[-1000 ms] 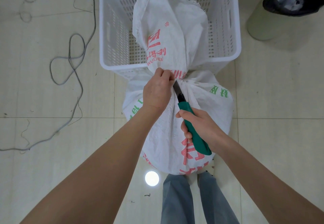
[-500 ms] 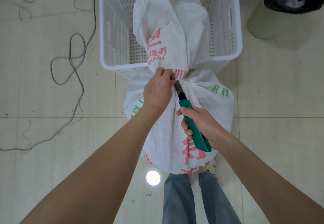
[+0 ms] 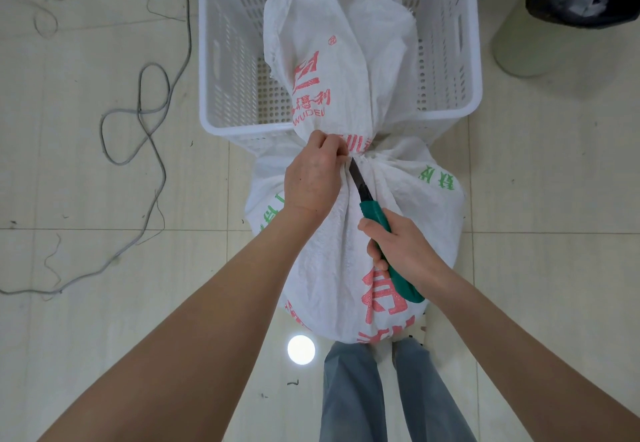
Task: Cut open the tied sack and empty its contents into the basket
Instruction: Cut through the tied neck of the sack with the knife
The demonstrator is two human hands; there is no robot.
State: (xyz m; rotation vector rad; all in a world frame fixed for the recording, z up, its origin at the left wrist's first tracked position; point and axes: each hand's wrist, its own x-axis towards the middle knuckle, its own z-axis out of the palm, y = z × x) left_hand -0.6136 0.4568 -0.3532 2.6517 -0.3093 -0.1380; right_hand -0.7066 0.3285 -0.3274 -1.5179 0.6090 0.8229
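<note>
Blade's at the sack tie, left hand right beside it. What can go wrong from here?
1. The knife tip lies against the fingers of the left hand, which pinches the neck of the sack; a slip may cut them.
2. The blade could slit the sack cloth instead of the tie.
3. The full part stands on the floor, outside the basket; once opened, contents may spill there.

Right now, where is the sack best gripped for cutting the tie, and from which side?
Grip the sack at its cinched neck, from the left: the cloth gathers narrow there, and the knife works on the right side.
</note>
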